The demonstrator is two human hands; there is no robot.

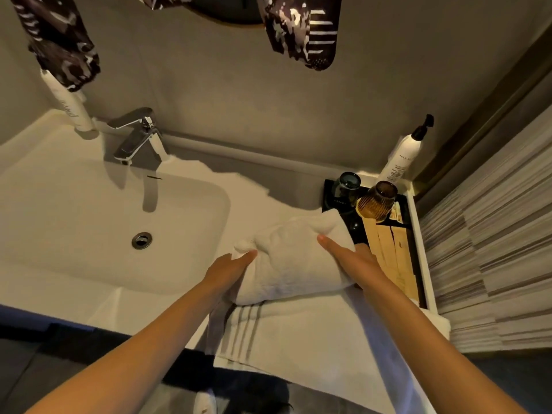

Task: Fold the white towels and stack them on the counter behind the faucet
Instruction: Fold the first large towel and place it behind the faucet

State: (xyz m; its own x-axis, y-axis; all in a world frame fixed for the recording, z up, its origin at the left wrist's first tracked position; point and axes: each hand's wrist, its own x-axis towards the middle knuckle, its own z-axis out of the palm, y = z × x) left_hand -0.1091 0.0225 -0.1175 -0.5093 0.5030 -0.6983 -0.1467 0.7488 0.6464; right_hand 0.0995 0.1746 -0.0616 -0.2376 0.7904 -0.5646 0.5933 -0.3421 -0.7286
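Note:
A folded white towel (294, 258) lies on the counter right of the basin. My left hand (228, 271) grips its left side and my right hand (348, 259) grips its right side, fingers pointing away from me. Beneath it, a larger white towel with grey stripes (298, 333) is spread flat and hangs over the counter's front edge. The chrome faucet (136, 137) stands at the back left of the basin. The counter strip behind the faucet (239, 162) runs along the wall.
The white sink basin (89, 222) with its drain lies to the left. A black tray (416, 264) at the right holds a dark glass (346, 186), an amber glass (378, 204) and wooden items. A pump bottle (403, 156) stands behind it. A white tube (70, 106) stands left of the faucet.

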